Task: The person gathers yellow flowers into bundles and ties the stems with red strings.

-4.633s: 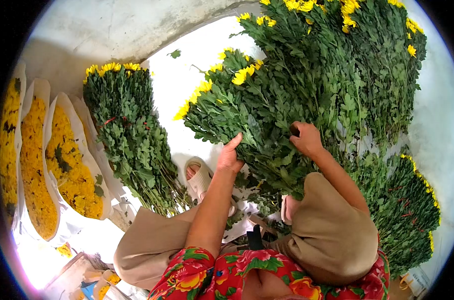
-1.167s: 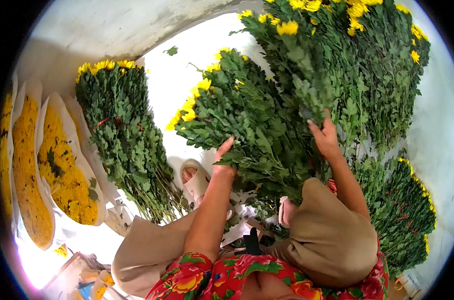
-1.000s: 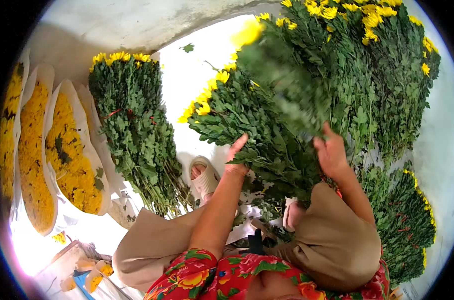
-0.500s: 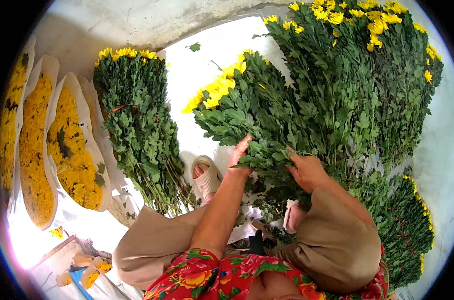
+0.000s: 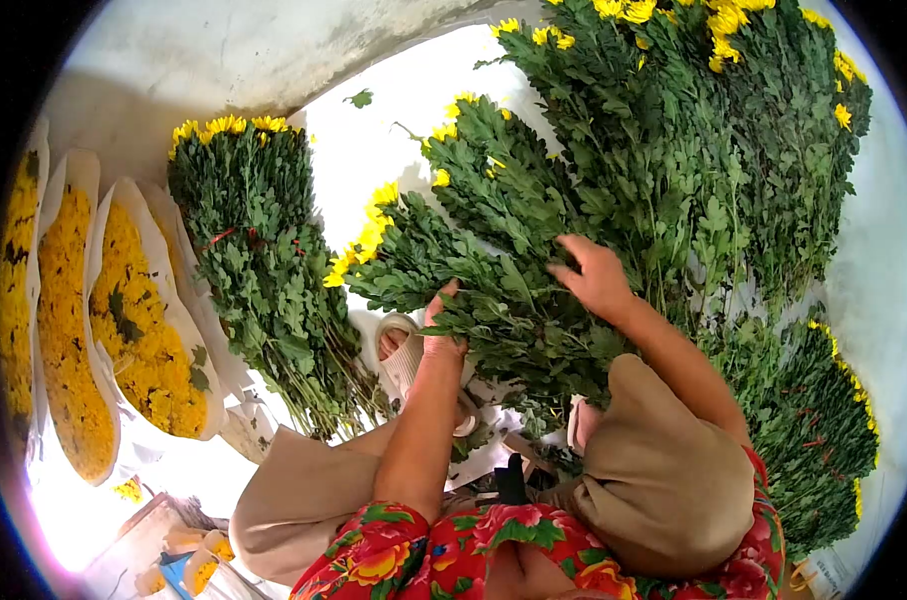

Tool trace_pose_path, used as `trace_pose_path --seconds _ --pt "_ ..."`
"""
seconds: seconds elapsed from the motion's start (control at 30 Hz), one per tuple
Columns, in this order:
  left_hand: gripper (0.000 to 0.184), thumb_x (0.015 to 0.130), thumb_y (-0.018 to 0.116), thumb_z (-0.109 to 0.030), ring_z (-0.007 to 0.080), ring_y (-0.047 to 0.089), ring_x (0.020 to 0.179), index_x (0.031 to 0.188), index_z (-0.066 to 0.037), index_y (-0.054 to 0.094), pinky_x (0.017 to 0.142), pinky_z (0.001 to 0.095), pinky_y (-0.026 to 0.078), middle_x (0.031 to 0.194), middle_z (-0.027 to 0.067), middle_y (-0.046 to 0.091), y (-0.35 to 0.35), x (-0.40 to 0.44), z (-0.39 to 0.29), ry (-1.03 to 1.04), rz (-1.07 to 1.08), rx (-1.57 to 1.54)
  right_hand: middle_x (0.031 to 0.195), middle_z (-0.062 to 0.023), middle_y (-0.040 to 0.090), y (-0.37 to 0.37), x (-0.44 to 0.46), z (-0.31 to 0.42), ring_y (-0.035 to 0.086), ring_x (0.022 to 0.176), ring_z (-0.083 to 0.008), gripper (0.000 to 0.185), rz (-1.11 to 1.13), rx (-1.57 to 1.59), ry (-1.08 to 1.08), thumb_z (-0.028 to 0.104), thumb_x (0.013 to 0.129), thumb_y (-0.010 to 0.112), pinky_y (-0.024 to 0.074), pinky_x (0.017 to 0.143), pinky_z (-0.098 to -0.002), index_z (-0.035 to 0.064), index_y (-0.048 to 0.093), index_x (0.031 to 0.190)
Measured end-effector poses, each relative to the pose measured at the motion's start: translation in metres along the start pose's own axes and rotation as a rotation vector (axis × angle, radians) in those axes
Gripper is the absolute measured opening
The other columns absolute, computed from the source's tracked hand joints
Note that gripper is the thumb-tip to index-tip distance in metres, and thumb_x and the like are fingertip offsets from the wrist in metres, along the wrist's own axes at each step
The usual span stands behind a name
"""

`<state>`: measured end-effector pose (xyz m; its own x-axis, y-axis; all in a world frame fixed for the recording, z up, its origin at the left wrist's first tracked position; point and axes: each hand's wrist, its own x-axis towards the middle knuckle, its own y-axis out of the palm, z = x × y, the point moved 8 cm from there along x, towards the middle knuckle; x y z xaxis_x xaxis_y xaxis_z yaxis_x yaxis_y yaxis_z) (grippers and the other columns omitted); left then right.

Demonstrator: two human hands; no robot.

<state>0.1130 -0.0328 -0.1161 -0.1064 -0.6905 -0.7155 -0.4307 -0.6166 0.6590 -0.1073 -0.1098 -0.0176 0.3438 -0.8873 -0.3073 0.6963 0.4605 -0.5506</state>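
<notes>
Leafy stems with yellow blooms form a bunch [image 5: 414,250], and my left hand [image 5: 444,320] is closed around its left side, fingers partly hidden by leaves. My right hand [image 5: 592,275] is over the stems to the right, thumb and fingers apart, with nothing visible between them. Beyond the held bunch, more yellow-topped stems [image 5: 504,175] lie between it and the large pile [image 5: 664,150] at the upper right.
A bundle with red ties [image 5: 264,240] lies at the left. Farther left stand white-wrapped yellow flowers [image 5: 144,320]. Another flower pile [image 5: 804,440] is at the lower right. A sandaled foot [image 5: 399,355] shows beside my left hand. Wrapped flowers [image 5: 199,565] sit at the lower left.
The bunch in my left hand has shifted left and down, parting from the stems behind it. My right hand has moved up off the leaves and opened. The view has also shifted slightly.
</notes>
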Motion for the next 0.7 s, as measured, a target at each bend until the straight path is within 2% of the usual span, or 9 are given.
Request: trace_pose_path --seconds 0.07,0.17,0.2,0.23,0.37,0.47,0.57,0.63,0.7 --pt "0.045 0.083 0.066 -0.023 0.0321 0.064 0.1 0.122 0.0 0.059 0.087 0.0452 0.054 0.113 0.0146 0.065 -0.007 0.002 0.001 0.008 -0.051 0.026 0.106 -0.0172 0.058 0.025 -0.006 -0.015 0.057 0.099 -0.0326 0.076 -0.033 -0.718 -0.188 0.016 0.078 0.074 0.0525 0.077 -0.0378 0.002 0.037 0.143" --pt "0.041 0.086 0.065 -0.022 0.0309 0.065 0.099 0.12 0.0 0.06 0.086 0.0439 0.054 0.113 0.0143 0.066 -0.007 0.003 0.002 0.01 -0.023 0.003 0.119 -0.0149 0.052 0.054 -0.001 -0.039 0.051 0.111 -0.0345 0.082 0.185 -1.075 0.006 0.011 0.072 0.076 0.0526 0.078 -0.0389 0.0019 0.035 0.144" --pt "0.039 0.086 0.064 -0.022 0.0308 0.065 0.098 0.119 -0.001 0.061 0.086 0.0436 0.054 0.113 0.0139 0.066 -0.007 0.005 0.002 0.001 0.017 -0.004 0.112 -0.0162 0.058 0.042 0.002 -0.047 0.057 0.102 -0.0332 0.072 0.002 -0.864 -0.062 0.005 0.073 0.072 0.0526 0.078 -0.0399 0.0007 0.043 0.139" --pt "0.038 0.087 0.063 -0.023 0.0307 0.065 0.097 0.118 -0.001 0.061 0.086 0.0433 0.055 0.112 0.0135 0.066 -0.007 0.006 0.002 -0.008 0.057 -0.009 0.112 -0.0162 0.058 0.028 0.003 -0.057 0.057 0.102 -0.0332 0.072 0.002 -0.862 -0.062 0.005 0.073 0.072 0.0526 0.078 -0.0399 0.0007 0.043 0.139" --pt "0.036 0.087 0.063 -0.022 0.0307 0.065 0.096 0.117 -0.001 0.062 0.085 0.043 0.055 0.111 0.0131 0.067 -0.001 -0.001 -0.003 0.026 -0.018 0.026 0.097 -0.0166 0.067 -0.055 0.004 -0.115 0.064 0.081 -0.0312 0.04 -0.193 0.077 0.196 0.002 0.075 0.065 0.0504 0.077 -0.04 -0.005 0.059 0.114" --pt "0.035 0.086 0.065 -0.019 0.0295 0.066 0.093 0.115 0.0 0.062 0.083 0.0415 0.055 0.109 0.0127 0.067 -0.005 0.004 0.001 -0.012 0.014 -0.026 0.097 -0.0118 0.065 -0.087 -0.001 -0.158 0.06 0.079 -0.0252 0.044 -0.199 0.193 0.356 0.01 0.078 0.065 0.0486 0.075 -0.0383 -0.0034 0.058 0.119" --pt "0.034 0.085 0.065 -0.019 0.0288 0.066 0.093 0.114 -0.001 0.062 0.083 0.0416 0.056 0.108 0.012 0.068 0.003 0.003 0.0 0.003 0.055 -0.033 0.093 -0.0049 0.063 -0.11 -0.015 -0.148 0.054 0.072 -0.0143 0.037 -0.292 0.283 0.46 0.025 0.091 0.067 0.0459 0.068 -0.0356 0.0006 0.061 0.118" --pt "0.035 0.085 0.066 -0.02 0.0287 0.066 0.093 0.114 -0.001 0.063 0.083 0.0418 0.056 0.107 0.0118 0.068 0.003 0.004 0.0 0.005 0.052 -0.021 0.085 -0.0007 0.063 -0.103 -0.02 -0.136 0.051 0.068 -0.0091 0.041 -0.273 0.387 0.42 0.033 0.092 0.068 0.0426 0.062 -0.0324 0.003 0.062 0.119" --pt "0.036 0.084 0.067 -0.021 0.0287 0.066 0.093 0.113 -0.002 0.063 0.082 0.042 0.056 0.105 0.0116 0.068 0.0 0.004 -0.001 0.005 0.043 -0.006 0.077 0.0038 0.06 -0.101 -0.022 -0.124 0.048 0.063 -0.0068 0.041 -0.383 0.37 0.147 0.034 0.093 0.066 0.0391 0.058 -0.0296 0.0042 0.062 0.121"
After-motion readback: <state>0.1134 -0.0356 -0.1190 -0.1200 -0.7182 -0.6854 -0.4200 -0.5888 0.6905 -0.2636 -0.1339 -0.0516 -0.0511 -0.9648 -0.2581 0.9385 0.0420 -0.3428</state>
